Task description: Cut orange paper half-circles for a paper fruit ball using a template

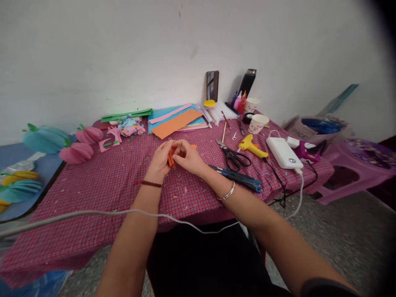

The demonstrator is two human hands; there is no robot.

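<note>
My left hand (161, 159) and my right hand (188, 156) meet over the middle of a low table with a red checked cloth (102, 185). Both pinch a small folded piece of orange paper (171, 157) between their fingertips, held just above the cloth. A dark bead bracelet circles my left wrist, a silver bangle my right. Most of the orange piece is hidden by my fingers.
Black scissors (232, 155), a yellow glue gun (252, 145), a white power bank (283, 152), blue pens (238, 176) and paper cups (258, 122) lie right of my hands. Coloured paper sheets (177, 119) sit at the back. Paper fruit shapes (77, 150) rest left. A purple stool (355, 165) stands right.
</note>
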